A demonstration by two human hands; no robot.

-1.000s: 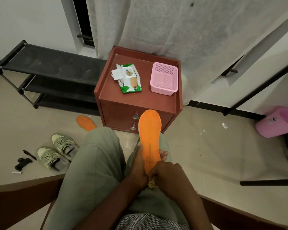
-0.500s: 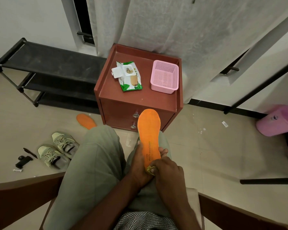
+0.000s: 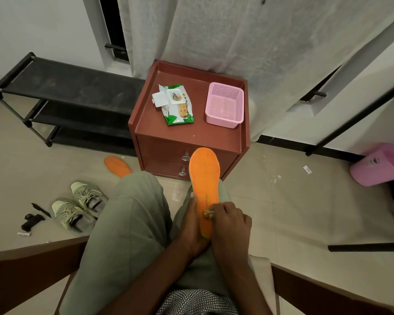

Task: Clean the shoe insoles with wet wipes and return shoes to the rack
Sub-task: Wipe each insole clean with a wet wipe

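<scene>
While the black fabric-shelved shoe rack stands bare along the wall, the task is, by the look of it, somewhere near its middle. The reddish-brown wooden bedside cabinet is the surface that carries the supplies: a green-and-white soft pack of wet wipes with its lid flipped open, and just beside it a pink perforated plastic basket. The 2 pale green lace-up sneakers lie side by side on the tiled floor, well apart from the rack, so returning them is still left, as is refitting the insoles. A second orange foam insole lies on the floor near the cabinet's foot; whether it has been wiped cannot be told.

The orange foam insole in hand is held over the person's lap, toe end pointing away toward the cabinet drawers. Its top face is bright orange with a faint stitched grid, a greenish edge and small print near the heel. The left hand grips the heel end from the side, fingers curled round its edge. The right hand is closed on a small crumpled yellowish wipe, pressing it onto the insole's heel half. The toe half looks yet to be covered.
</scene>
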